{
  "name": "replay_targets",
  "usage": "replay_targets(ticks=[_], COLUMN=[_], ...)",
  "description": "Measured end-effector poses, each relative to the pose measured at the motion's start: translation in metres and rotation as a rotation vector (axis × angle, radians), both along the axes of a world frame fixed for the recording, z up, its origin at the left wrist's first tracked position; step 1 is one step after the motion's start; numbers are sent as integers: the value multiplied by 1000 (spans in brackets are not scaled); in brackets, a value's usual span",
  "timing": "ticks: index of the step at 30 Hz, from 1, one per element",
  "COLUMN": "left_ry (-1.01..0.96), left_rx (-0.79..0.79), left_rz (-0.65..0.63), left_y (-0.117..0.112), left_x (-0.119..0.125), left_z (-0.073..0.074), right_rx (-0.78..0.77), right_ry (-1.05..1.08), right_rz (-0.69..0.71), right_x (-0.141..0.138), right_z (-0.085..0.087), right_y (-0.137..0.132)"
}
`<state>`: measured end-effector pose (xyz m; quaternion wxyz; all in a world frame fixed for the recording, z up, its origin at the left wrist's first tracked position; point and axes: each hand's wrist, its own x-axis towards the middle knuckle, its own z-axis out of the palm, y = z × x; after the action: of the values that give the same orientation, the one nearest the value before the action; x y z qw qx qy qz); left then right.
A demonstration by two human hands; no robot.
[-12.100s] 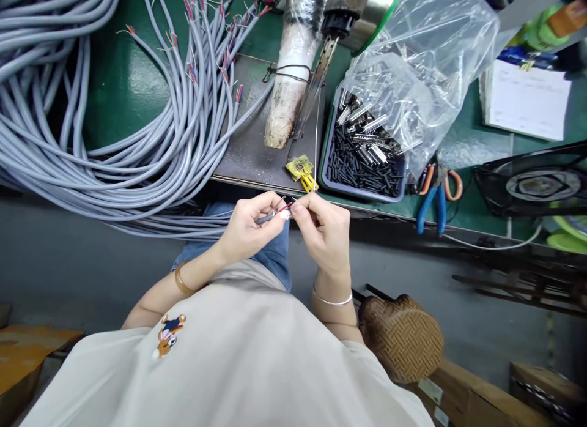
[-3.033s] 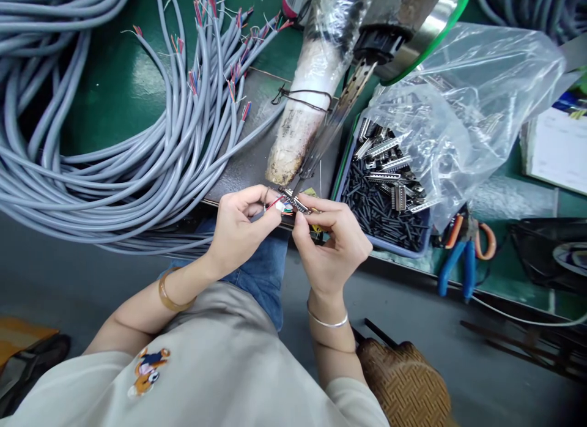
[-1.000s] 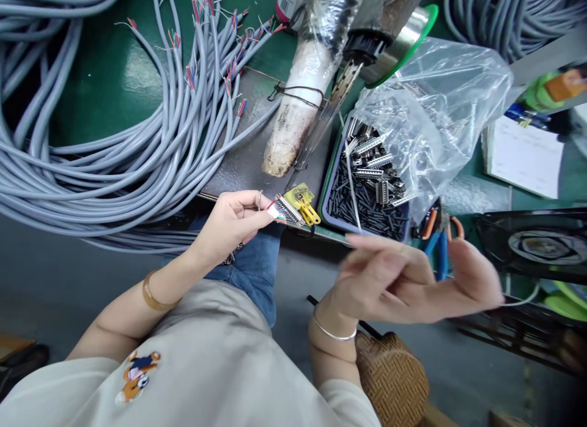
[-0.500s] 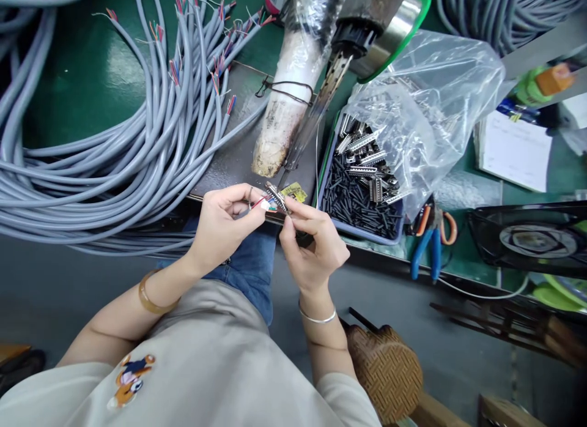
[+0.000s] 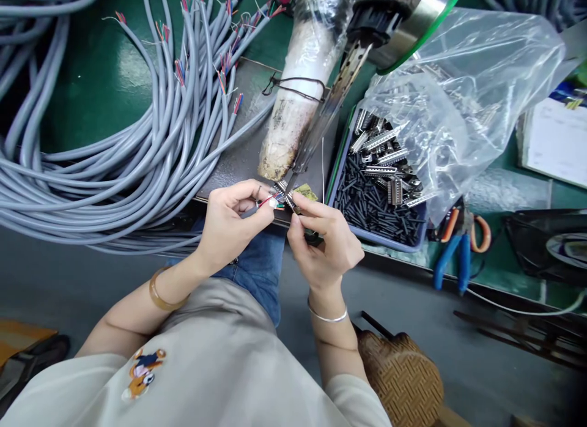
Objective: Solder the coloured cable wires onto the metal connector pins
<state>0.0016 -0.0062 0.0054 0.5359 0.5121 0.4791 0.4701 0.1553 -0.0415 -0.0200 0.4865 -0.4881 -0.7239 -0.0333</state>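
Observation:
My left hand (image 5: 238, 222) pinches the stripped end of a grey cable, and its thin coloured wires (image 5: 266, 199) stick out past the fingertips. My right hand (image 5: 324, 237) grips a small metal multi-pin connector (image 5: 288, 197) between thumb and fingers. The wires lie against or very near the connector's pins; the exact contact is too small to make out. Directly above, the soldering iron's tip (image 5: 293, 177) reaches down to the connector, its perforated metal barrel (image 5: 342, 78) slanting from the upper right. Under the connector shows a yellowish piece (image 5: 306, 193).
A white wrapped tube (image 5: 293, 109) hangs beside the iron. Many grey cables (image 5: 151, 145) lie on the left. A blue tray (image 5: 389, 240) of connectors and black sleeves stands on the right, under a plastic bag (image 5: 495, 66), near blue-handled pliers (image 5: 454, 256) and a solder reel (image 5: 422, 29).
The connector in my right hand now sits under the iron's tip, where it was slightly below and apart before. The whole view has shifted, so the bench items appear farther right.

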Motion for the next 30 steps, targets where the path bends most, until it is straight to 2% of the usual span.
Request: replay_targets(ticks=[6,14,18,25,30], left_ry=[-10,-42,-60,-154,-182], left_rx=[13,-54,-70,-165,-191], left_rz=[-10,-46,-80,-175,-112], left_y=[1,3,0,-5,-8], left_x=[-1,-2,-2,-11,-12], left_z=[6,-2,-2,0,-5], right_rx=[4,38,60,14,-52], right_ry=[-2,-93,-104,1,96], right_rz=[5,-10,-23,-57,-50], right_x=[0,1,1,-4,-7], right_z=[4,0,1,2,3], right_y=[1,-4,-7,-14,-15])
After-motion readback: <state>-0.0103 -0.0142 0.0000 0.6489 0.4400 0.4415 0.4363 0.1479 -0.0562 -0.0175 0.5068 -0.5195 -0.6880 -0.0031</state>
